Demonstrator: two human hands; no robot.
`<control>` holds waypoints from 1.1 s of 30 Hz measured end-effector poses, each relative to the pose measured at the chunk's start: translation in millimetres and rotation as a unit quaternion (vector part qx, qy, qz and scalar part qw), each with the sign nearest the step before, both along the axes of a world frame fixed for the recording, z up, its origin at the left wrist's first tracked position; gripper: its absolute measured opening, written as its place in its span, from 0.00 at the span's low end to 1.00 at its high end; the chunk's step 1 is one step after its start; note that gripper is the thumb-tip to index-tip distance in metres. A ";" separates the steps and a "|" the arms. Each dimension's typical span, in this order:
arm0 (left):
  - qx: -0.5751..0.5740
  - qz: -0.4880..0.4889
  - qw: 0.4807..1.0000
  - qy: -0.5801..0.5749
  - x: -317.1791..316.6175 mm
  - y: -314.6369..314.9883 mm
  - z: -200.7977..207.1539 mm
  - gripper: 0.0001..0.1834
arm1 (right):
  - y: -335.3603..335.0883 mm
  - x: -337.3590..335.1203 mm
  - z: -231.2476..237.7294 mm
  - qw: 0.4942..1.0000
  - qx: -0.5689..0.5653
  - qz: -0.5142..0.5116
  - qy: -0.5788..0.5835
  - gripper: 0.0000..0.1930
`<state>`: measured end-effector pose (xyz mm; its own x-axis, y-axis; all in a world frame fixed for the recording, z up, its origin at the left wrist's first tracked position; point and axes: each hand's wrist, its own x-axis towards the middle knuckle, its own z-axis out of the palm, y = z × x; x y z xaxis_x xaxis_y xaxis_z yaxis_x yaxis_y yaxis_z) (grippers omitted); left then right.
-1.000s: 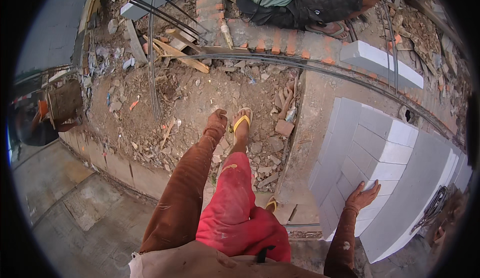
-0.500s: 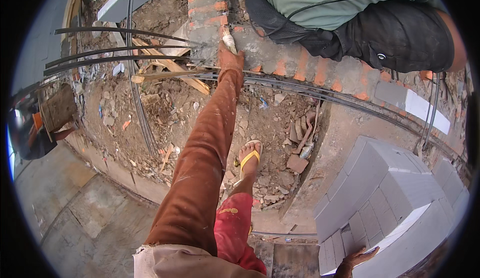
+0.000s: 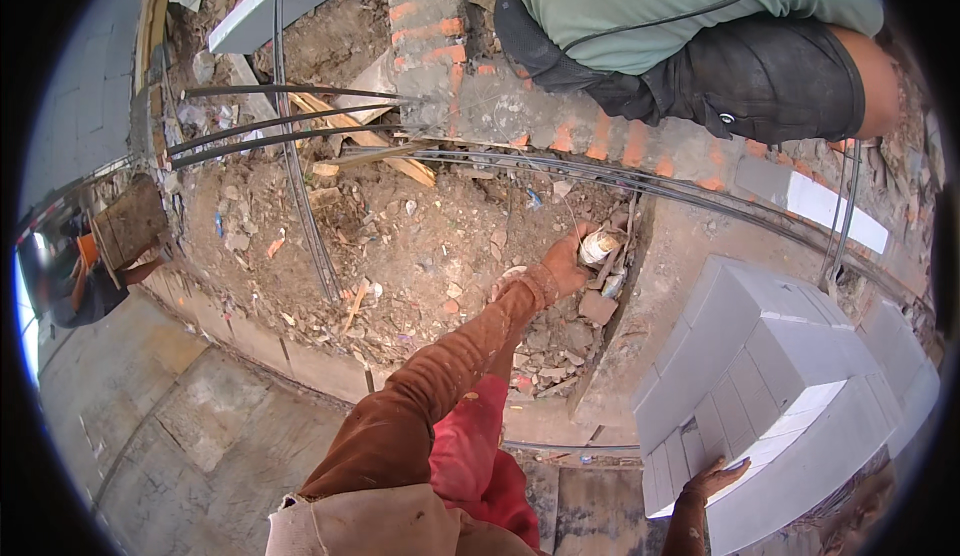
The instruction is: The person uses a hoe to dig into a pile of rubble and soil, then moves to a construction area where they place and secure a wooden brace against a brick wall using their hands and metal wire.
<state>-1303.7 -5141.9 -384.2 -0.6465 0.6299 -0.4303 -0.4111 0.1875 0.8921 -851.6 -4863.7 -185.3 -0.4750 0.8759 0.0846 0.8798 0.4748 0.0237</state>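
Observation:
My left hand [image 3: 566,268], at the end of a brown sleeve, is closed around a spool of white string [image 3: 599,247]. It hangs over the rubble beside the trench edge. A thin line seems to run from the spool toward the brick wall [image 3: 540,121]; its far end is too faint to follow. At the lower right, my right hand [image 3: 716,479] rests against the edge of a stack of pale grey blocks [image 3: 765,356], its fingers stretched out and holding nothing.
A person in a green shirt [image 3: 640,6] crouches at the wall. Dark rods [image 3: 290,136] cross the wall's left side, and long bars [image 3: 640,188] run along its foot. Wood scraps [image 3: 400,166] lie in the rubble. Another person [image 3: 75,276] is at the far left.
My left hand has drawn back from the wall, down and to the right, with the spool of string in it. My right hand has stayed at the blocks.

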 end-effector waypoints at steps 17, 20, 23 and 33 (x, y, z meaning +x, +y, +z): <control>-0.102 -0.165 0.976 -0.096 165.7 23.7 199.1 0.39 | -16.5 -33.5 77.3 0.965 -0.204 -0.152 0.063 0.35; -0.137 -0.235 0.907 -0.322 180.5 25.5 200.3 0.36 | 5.2 -7.1 86.2 0.964 -0.220 -0.137 0.057 0.36; -0.127 -0.172 0.883 -0.419 202.4 19.3 214.2 0.33 | 12.9 -26.8 101.3 0.939 -0.270 -0.211 0.042 0.36; -0.136 -0.137 0.906 -0.376 200.8 24.3 255.7 0.22 | -140.8 -285.0 116.4 0.819 -0.508 0.241 0.114 0.22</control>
<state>-1102.9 -5117.6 -128.6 0.0590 0.5276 -0.8474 -0.7880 0.5458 0.2850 -1136.6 -5004.5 -69.0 -0.8595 0.2652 -0.4369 0.5111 0.4404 -0.7382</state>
